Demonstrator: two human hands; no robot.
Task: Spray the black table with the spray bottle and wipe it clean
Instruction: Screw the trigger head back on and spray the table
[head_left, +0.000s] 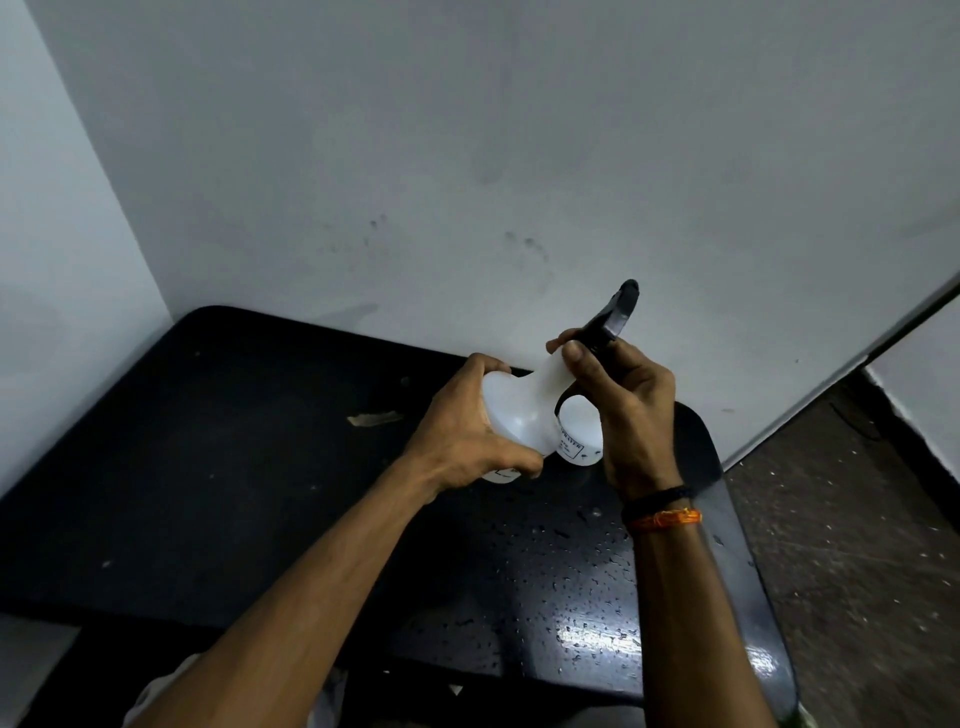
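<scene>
Both hands are on the translucent white plastic spray bottle with the black trigger head right now: the left hand is wrapped around the fat body of it, fingers and thumb curled snug, and the right hand is curled up around the neck and the black sprayer, thumb on the near side. The bottle sits about center frame, held up off the glossy black table and tilted so the nozzle points toward the upper right, at the grey wall rather than down at the tabletop. That's my main worry, honestly: squeeze now and the mist probably hits the wall, which already has some dark smudges on it. Looks to me like the head is being twisted or adjusted, can't say for sure, and if it's loose the liquid could dribble over the hands. Lower right of the table has droplets on it, while the left half looks dry with a tan scrap stuck near the middle, so uneven coverage is a risk too. Also no cloth visible anywhere in frame, so the droplets could dry streaky before wiping.
</scene>
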